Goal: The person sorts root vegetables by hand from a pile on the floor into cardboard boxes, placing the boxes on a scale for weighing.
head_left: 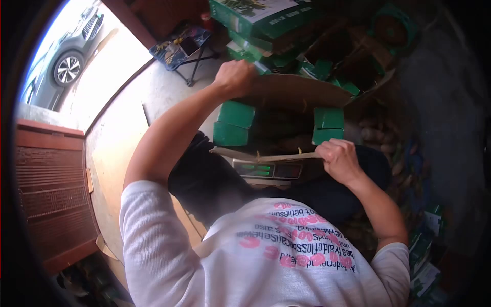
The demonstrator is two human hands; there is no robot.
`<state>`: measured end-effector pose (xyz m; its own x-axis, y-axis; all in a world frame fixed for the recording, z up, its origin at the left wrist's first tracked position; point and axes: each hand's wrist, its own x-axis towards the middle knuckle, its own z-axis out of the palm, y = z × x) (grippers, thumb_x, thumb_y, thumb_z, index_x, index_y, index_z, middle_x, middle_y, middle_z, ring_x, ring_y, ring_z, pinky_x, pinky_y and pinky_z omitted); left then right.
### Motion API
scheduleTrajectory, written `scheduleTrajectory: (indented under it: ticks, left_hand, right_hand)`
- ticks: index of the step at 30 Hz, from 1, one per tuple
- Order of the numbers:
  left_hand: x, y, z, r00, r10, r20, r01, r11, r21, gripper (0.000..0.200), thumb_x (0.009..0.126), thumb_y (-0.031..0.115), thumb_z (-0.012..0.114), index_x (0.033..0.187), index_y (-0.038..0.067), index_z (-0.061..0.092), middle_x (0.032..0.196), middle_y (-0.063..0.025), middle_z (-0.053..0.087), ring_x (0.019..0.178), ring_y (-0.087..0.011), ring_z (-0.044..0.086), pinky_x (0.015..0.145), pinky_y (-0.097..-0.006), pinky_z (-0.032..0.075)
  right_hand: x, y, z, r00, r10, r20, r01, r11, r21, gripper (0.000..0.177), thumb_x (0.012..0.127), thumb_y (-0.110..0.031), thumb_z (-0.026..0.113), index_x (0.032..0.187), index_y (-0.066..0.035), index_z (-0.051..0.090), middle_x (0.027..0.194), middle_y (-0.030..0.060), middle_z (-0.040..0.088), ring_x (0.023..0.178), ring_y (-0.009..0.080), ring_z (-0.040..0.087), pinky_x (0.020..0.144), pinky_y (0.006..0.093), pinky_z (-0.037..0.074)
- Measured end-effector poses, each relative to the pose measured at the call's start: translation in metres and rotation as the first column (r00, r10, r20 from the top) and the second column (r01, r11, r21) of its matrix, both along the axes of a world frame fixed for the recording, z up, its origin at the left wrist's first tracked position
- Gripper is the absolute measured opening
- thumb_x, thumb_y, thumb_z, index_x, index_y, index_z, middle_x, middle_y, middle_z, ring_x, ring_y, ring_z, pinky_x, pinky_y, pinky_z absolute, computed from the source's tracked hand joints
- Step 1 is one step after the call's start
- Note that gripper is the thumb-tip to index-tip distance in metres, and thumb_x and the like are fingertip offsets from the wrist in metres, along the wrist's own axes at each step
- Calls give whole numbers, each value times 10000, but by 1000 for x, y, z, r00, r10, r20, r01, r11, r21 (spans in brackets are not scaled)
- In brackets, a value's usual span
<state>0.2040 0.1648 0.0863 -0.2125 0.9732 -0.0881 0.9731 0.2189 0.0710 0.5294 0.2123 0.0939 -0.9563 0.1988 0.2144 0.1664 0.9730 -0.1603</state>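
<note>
While the person is leaning over a brown cardboard box with green printed corners (232, 123), both hands are working at its flaps. The left hand (235, 77) is closing into a tight fist at the left end of the far brown flap (299, 89), toward 11 o'clock; a small pale object is protruding from the fist, and whether the fingers are also gripping the flap cannot be told. The right hand (338, 159), toward 2 o'clock, is clamping its curled fingers over the right end of the near thin flap (271, 156). The box is sitting at the centre, directly ahead of the white printed shirt (286, 256). A grey weighing scale with a green lit display (266, 170) is showing just beneath the near flap. Stacked green-and-white cartons (266, 15) are lying at 12 o'clock, a folding stool with a patterned seat (179, 45) at 11 o'clock, and a grey car (66, 56) at 10 o'clock.
</note>
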Motion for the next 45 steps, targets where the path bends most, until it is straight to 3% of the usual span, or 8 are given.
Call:
scheduleTrajectory:
  ticks: [15,18,21,24,38,42,44,45]
  left_hand:
    - [-176,-115,109,927,362,-94,-324,904,279,213,752,232,656,865,54,692,720,-106,667,639,-184,626,566,-343,493]
    - [-285,-170,55,879,255,404,-442,754,486,117,712,179,671,761,75,694,647,-61,652,627,-50,563,496,-275,449]
    - [-198,-255,134,708,702,78,-696,675,246,260,733,296,679,897,95,682,717,-97,654,648,-161,622,554,-337,486]
    - [-229,-343,104,692,644,-325,-496,752,434,308,741,360,671,884,89,682,782,-125,649,631,-209,624,565,-356,498]
    - [-144,-625,21,619,756,-213,-783,615,-94,97,711,120,587,743,74,666,722,-207,590,700,-424,574,576,-481,451]
    - [-135,-633,-6,439,834,-334,-867,296,-400,122,696,79,581,795,69,650,815,-208,583,790,-393,560,675,-461,449]
    - [-100,-793,-58,545,810,-217,-837,508,-205,191,686,25,560,864,44,626,857,-191,582,817,-367,548,691,-435,442]
    - [-95,-828,-80,449,842,-299,-878,353,-324,253,717,53,566,959,49,635,977,-171,609,951,-342,550,789,-424,437]
  right_hand:
    - [-207,-20,125,951,309,-12,-296,920,257,121,580,47,542,630,-49,490,624,84,536,640,272,567,524,390,438]
    - [-260,-41,124,915,404,-2,-379,860,342,73,640,6,542,658,-62,522,644,77,548,656,267,570,543,382,448]
    - [-308,-76,109,844,535,-43,-482,790,380,53,667,-36,526,631,-75,526,641,58,568,677,251,600,549,366,477]
    - [-345,-122,89,764,644,-49,-577,714,396,82,659,-38,528,620,-100,564,653,50,600,700,238,633,565,354,501]
    - [-313,-391,-51,423,906,25,-825,397,-403,95,679,-137,571,639,-95,646,676,99,643,658,264,653,532,389,500]
    - [-293,-376,-92,294,956,-18,-856,255,-450,99,726,-141,542,695,-89,621,719,88,623,706,276,627,575,394,493]
    - [-292,-348,-60,283,958,-52,-836,220,-502,88,727,-140,545,745,-86,612,733,91,622,716,293,622,583,409,490]
    - [-295,-322,-50,353,928,-118,-843,260,-470,110,726,-127,541,811,-82,595,765,93,626,750,299,623,591,419,487]
